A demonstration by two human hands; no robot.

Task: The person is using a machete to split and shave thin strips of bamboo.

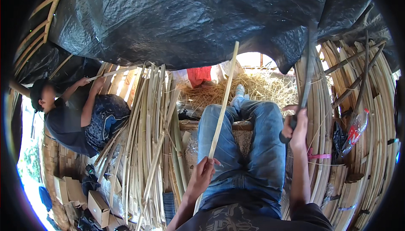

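Note:
A long pale bamboo strip [225, 100] slants up across my left thigh. My left hand [203, 174] is closed round its lower part, and the lower end runs down beside my body. On the other side my right hand [297, 125] grips the dark handle of a machete [308, 66]. Its long blade points upward, slightly blurred, with the tip in front of the black sheeting. The blade is well apart from the strip.
Bundles of split bamboo strips [149, 117] lie at my left, more [318, 146] at my right. Shavings [261, 89] heap beyond my feet. A person [80, 117] sits at the left holding a strip. Black plastic sheeting [190, 20] hangs ahead. Cardboard boxes [99, 207] stand lower left.

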